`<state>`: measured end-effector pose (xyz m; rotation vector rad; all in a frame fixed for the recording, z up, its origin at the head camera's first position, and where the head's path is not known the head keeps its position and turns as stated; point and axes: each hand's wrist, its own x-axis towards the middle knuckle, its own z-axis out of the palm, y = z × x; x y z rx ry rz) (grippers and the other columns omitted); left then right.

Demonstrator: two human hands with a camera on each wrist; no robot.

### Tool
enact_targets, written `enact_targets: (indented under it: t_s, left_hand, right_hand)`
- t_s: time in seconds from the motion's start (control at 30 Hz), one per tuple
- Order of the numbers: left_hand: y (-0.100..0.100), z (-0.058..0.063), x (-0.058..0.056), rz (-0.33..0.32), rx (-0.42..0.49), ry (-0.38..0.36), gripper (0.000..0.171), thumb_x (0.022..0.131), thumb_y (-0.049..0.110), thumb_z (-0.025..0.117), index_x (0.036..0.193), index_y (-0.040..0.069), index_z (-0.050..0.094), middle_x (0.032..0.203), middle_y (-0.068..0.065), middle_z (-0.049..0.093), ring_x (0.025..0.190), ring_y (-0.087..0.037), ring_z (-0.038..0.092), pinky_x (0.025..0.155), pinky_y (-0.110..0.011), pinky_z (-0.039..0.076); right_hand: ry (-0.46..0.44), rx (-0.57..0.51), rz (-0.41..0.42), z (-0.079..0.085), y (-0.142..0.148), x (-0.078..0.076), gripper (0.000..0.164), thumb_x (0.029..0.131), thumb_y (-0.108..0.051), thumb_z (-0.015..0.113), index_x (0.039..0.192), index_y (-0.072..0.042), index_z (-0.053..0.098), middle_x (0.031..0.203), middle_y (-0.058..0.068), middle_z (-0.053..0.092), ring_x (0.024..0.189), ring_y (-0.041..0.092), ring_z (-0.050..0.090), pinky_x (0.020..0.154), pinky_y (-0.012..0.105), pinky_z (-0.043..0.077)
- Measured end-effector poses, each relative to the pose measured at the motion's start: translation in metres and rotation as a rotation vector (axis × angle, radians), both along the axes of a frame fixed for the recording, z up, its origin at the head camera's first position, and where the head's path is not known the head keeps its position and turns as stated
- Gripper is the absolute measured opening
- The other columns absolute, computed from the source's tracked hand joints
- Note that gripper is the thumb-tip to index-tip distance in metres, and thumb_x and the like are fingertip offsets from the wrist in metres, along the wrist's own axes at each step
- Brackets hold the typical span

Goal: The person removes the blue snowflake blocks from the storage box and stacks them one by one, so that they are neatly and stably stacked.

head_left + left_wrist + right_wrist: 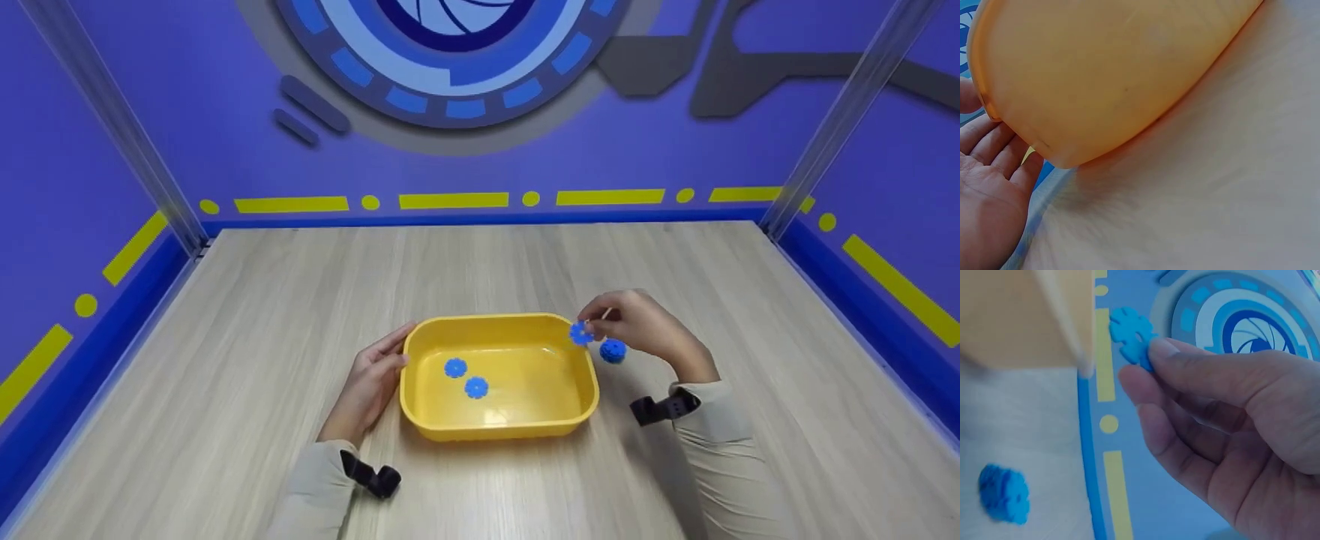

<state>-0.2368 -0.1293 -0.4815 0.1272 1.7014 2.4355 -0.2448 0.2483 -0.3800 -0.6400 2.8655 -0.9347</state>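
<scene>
A yellow plastic tub (495, 431) stands on the table, with two blue snowflake-shaped discs, one disc (455, 367) and another disc (476, 388), lying flat inside. My left hand (369, 386) grips its left end, thumb at the rim and fingers along the outer wall (1100, 84). Between thumb and forefinger, my right hand (641, 326) pinches a third snowflake disc (1129, 329) at the tub's upper right corner. Below that hand, a stack of blue snowflake discs (1005, 494) rests on the table just right of the tub.
The wood-grain table (300, 300) stretches out on all sides of the tub. Blue-purple panels (525, 161) with yellow stripes wall in its back and sides. A black wrist strap with a camera (667, 407) sits on each sleeve.
</scene>
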Motion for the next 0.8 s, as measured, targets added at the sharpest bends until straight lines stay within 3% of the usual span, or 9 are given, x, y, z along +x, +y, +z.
enact_targets:
  t_s: [0.23,0.5,0.8]
  left_hand:
    - [0.0,-0.001,-0.001,-0.006,-0.001,0.006,0.057,0.085,-0.01,0.045,0.142,-0.008,0.039,0.151,-0.02,0.038,0.14,-0.023,0.035,0.106,-0.026,0.041]
    - [-0.001,0.0,0.0,0.002,-0.012,0.009,0.057,0.085,-0.011,0.045,0.142,-0.008,0.038,0.151,-0.02,0.037,0.137,-0.021,0.038,0.108,-0.029,0.04]
    - [-0.001,0.002,0.0,-0.003,-0.002,0.003,0.057,0.086,-0.011,0.045,0.142,-0.008,0.038,0.151,-0.019,0.036,0.138,-0.021,0.038,0.108,-0.029,0.04]
  right_hand:
    - [-0.034,-0.036,-0.14,-0.017,0.022,0.003,0.015,0.089,-0.011,0.065,0.102,-0.007,0.072,0.096,0.009,0.07,0.082,0.021,0.064,0.077,0.038,0.058]
    - [-0.085,-0.074,-0.229,-0.039,0.041,0.001,0.016,0.089,-0.008,0.064,0.103,-0.003,0.071,0.098,0.015,0.068,0.077,0.019,0.064,0.074,0.034,0.058]
    - [-0.085,-0.084,-0.297,-0.051,0.049,-0.002,0.018,0.09,-0.007,0.063,0.104,0.001,0.071,0.1,0.018,0.068,0.078,0.019,0.061,0.071,0.029,0.057]
